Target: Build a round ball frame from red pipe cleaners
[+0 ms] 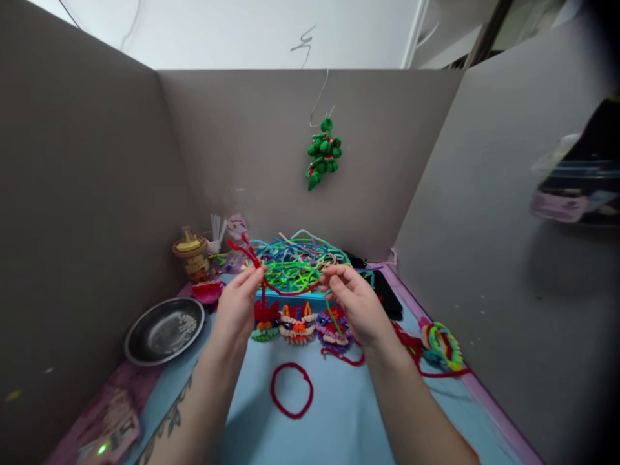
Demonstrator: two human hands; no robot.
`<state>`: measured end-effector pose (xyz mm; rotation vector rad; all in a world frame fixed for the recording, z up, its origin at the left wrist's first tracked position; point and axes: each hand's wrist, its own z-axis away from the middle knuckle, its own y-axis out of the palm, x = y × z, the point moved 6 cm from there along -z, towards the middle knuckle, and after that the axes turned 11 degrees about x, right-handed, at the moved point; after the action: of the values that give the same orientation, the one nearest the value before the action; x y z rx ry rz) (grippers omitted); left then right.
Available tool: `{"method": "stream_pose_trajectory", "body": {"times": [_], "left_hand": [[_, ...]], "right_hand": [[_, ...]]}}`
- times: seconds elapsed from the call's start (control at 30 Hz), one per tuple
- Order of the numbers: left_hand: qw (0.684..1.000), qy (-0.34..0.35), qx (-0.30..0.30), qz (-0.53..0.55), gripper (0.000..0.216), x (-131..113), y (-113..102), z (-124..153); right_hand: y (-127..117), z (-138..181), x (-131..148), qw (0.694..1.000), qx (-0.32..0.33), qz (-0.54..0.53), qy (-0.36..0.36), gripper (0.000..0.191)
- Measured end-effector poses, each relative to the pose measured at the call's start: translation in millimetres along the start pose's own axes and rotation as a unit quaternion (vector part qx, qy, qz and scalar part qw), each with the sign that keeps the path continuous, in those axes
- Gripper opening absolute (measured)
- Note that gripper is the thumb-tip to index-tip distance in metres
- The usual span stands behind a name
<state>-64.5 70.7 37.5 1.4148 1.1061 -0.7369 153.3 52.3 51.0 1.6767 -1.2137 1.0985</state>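
Observation:
Held up in front of me, a red pipe cleaner (293, 294) sags between my two hands. My left hand (236, 311) pinches it, and red ends stick up and hang down past the fingers. My right hand (358, 309) has its fingers closed at the other end; the exact fingertip grip is partly hidden. A green pipe cleaner (333, 314) shows just below the right hand. On the blue mat (334, 413) lies a red pipe cleaner ring (310, 391). Behind it sit colourful pipe cleaner faces (297, 324) in a row, with a curved red piece (343, 359) nearby.
A blue tray (310, 301) heaped with pipe cleaners stands behind. To the left are a metal dish (155, 329) with small white bits, a lidded cup (192, 257) and a pink device (123, 429). At right lies a multicoloured coil (443, 349). A green ornament (323, 152) hangs on the partition.

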Motion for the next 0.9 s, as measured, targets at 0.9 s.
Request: {"method": "stream_pose_trajectory", "body": {"times": [0.9], "left_hand": [[0.922,-0.126,-0.074,0.358,0.029,-4.5,-10.9,-3.4]], "right_hand": [[19.2,-4.7,-27.6,0.943,0.194,0.235,0.131,0.019]]}}
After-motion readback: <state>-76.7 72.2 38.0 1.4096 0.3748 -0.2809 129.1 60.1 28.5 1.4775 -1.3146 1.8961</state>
